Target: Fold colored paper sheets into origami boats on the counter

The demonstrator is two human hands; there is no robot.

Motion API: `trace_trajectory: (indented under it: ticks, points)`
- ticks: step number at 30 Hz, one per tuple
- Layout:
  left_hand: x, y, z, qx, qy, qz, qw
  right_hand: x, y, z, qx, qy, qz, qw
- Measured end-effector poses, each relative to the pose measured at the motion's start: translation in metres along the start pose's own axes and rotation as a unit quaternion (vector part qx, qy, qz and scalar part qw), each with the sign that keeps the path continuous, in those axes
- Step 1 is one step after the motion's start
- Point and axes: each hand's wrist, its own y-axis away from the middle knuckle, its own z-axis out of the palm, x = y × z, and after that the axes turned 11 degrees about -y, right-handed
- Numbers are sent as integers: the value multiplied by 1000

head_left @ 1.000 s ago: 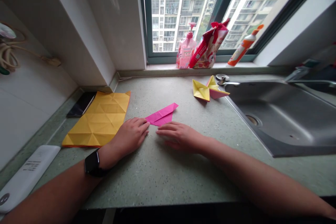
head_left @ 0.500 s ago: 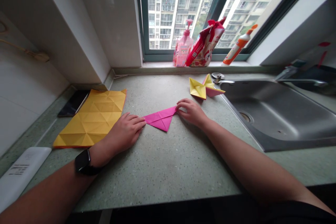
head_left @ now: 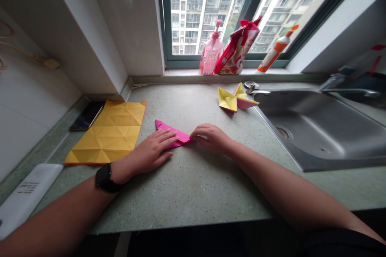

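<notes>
A folded pink paper lies on the grey-green counter. My left hand, with a black watch on its wrist, rests flat on the paper's left part, fingers stretched out. My right hand has its fingers curled and pinches the paper's right tip against the counter. A creased yellow sheet lies to the left of my hands. Two folded paper shapes, one yellow and one pink-and-yellow, sit farther back near the sink.
A steel sink fills the right side. On the window sill stand a pink pump bottle, a red bag and an orange-capped bottle. A dark phone and a white remote lie at the left.
The pink paper went from a wide triangle to a narrower folded strip. My right hand came from its right corner toward the middle; my left hand slid onto the paper.
</notes>
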Motion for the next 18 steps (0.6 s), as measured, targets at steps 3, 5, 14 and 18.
trace_trajectory:
  ticks: [3,5,14,18]
  points:
    - [6,-3,2,-19,35,26,999,-1,1,2,-6,-7,-8,1000]
    - [6,-4,4,-24,47,30,998,1,2,4,2,-3,-3,1000]
    - [9,-6,7,-28,46,39,998,1,-1,12,30,21,42,998]
    - [11,-8,7,-28,52,50,997,-1,-2,14,33,38,37,998]
